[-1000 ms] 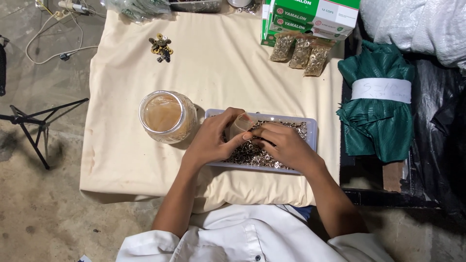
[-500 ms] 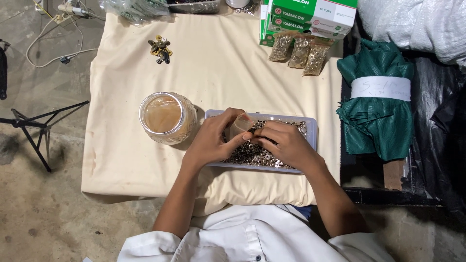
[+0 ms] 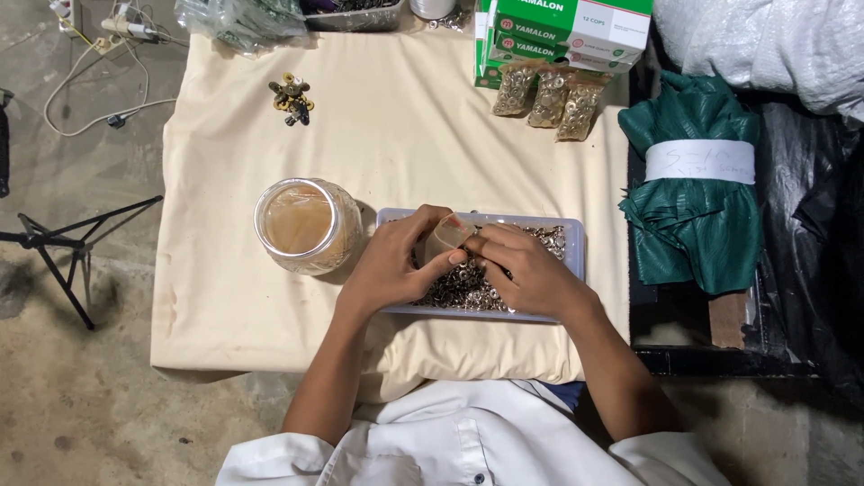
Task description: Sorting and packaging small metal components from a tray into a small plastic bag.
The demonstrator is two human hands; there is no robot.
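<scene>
- left hand (image 3: 396, 265) is wrapped around a small clear plastic bag (image 3: 445, 238), holding it right over the tray (image 3: 576, 261)
- right hand (image 3: 526, 270) is curled, fingertips pinching at the bag's mouth, resting on the heap of little metal rings (image 3: 459, 288) in the tray
- open glass jar (image 3: 306, 225) sits just left of the tray on the cream cloth (image 3: 405, 135)

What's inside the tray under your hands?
The tray holds a heap of small metal rings. The left hand and right hand cover its middle, so anything beneath them is hidden.
</scene>
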